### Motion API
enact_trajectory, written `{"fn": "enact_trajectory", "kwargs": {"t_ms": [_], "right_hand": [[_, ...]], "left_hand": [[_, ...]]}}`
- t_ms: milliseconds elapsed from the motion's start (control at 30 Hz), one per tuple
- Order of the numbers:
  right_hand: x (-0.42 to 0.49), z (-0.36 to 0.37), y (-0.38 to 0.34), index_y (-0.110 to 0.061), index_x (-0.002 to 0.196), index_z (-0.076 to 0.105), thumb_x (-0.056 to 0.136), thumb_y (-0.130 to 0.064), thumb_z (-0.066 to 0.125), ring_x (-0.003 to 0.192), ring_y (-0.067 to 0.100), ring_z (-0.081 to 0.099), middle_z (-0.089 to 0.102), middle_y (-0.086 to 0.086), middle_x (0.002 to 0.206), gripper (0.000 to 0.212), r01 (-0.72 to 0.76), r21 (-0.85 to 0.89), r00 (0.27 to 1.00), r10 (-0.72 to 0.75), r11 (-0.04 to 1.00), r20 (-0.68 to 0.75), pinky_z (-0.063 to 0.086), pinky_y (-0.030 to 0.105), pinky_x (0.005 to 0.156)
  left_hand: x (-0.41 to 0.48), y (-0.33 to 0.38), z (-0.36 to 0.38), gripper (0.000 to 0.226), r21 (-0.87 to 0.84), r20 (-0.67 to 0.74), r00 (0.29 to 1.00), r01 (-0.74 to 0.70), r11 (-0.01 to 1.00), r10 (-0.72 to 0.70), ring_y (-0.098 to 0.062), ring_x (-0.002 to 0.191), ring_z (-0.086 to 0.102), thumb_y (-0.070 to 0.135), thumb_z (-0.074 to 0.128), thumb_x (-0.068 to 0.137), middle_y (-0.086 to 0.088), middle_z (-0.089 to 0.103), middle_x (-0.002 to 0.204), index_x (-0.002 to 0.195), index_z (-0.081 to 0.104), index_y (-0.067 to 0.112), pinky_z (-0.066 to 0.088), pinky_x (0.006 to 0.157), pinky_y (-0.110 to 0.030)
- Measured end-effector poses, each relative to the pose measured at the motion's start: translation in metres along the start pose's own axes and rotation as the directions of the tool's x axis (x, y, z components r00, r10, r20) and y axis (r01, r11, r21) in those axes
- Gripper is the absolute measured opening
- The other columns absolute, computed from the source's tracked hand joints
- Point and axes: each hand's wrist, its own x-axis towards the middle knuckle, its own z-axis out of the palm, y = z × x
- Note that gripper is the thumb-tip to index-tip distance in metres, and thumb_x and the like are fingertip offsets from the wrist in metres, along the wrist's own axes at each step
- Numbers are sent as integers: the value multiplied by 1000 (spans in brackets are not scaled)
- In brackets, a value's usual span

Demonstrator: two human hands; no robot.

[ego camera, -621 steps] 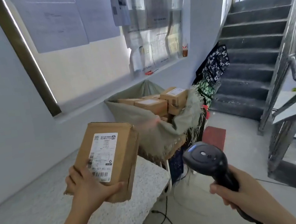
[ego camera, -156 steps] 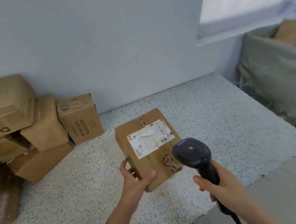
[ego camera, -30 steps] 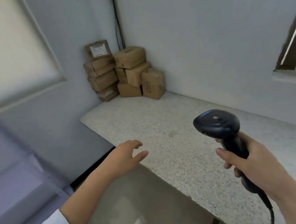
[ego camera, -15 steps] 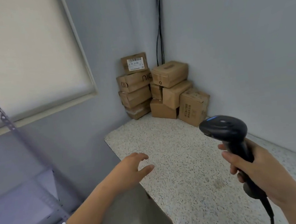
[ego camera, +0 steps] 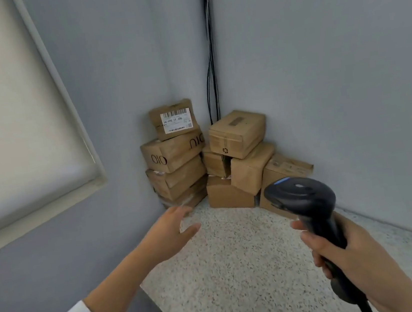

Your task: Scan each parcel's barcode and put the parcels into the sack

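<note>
The parcels (ego camera: 216, 159) are piled in the corner at the centre of the frame, at the far end of the counter (ego camera: 240, 269). The top parcel (ego camera: 174, 119) shows its barcode label. The left hand (ego camera: 169, 232) — fingers spread, holding nothing — reaches toward the pile's lower left; contact is too blurred to tell. The right hand (ego camera: 343, 255) grips the scanner (ego camera: 302, 198). Pulling a low box one-handed could topple the uneven stack — the labelled parcel first. No sack is in view.
</note>
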Motion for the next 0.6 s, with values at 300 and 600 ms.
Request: {"fn": "enact_trajectory", "kwargs": {"t_ms": [300,600], "right_hand": [[78,110,-52,-17,92,65,82,-23,65,45,16,49,56,2,51,12,-9,-12,989,7,1000,-144,42,29,51],[127,154,-84,-23,93,64,82,-24,66,46,10,52,61,0,54,12,10,-78,974,-27,997,-223,45,27,51]], "left_hand": [[127,-81,-74,60,-48,-83,991,-106,993,102,-25,127,40,35,55,92,-9,27,145,143,32,14,36,106,-34],[250,-101,-142,59,-37,-221,952,-227,973,213,-33,136,23,23,51,94,-16,27,147,145,26,8,21,112,-40]]}}
